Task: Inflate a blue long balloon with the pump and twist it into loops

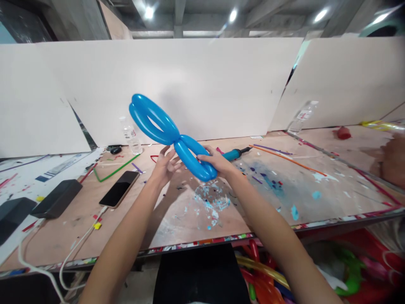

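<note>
A blue twisted balloon (188, 158) is held up above the table, with two looped sections meeting at a pinched twist; the upper loop points up and to the left. My right hand (218, 162) grips the lower loop from its right side, thumb across it. Just below the twist, my left hand (165, 165) has its fingers apart beside the balloon; whether the fingertips touch it I cannot tell. Behind my right hand lies a teal balloon pump (232, 155) with a black nozzle.
On the left are a phone (119, 189) on a white cable, a black power bank (58, 198) and a green uninflated balloon (118, 171). An orange one (291, 160) lies right. Bottles (131, 137) stand by the white partition (205, 84). Another person's hand (392, 160) is far right.
</note>
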